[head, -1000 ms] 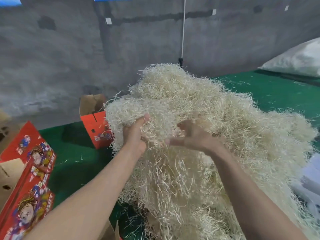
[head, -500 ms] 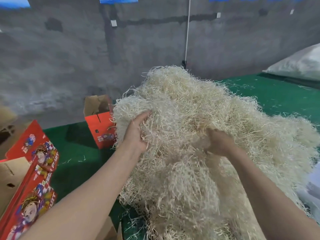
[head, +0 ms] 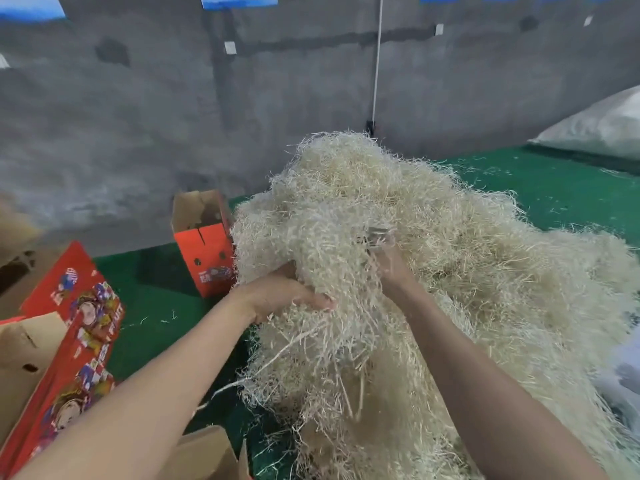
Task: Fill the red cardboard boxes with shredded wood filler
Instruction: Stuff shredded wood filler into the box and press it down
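Head view: left hand [head: 289,296] clutches a clump of wood shreds [head: 450,258], probably light, springy and tangled, best grabbed deep; right hand [head: 393,271] is buried, grip unclear.

Filler [head: 433,271]: pale stringy shredded wood, matt. Boxes [head: 207,251]: printed red cardboard. Wall [head: 138,116]: rough concrete.

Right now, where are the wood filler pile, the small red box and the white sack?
wood filler pile [head: 467,265]: head view, upper right slope.
small red box [head: 203,252]: head view, red front face.
white sack [head: 602,129]: head view, its middle.
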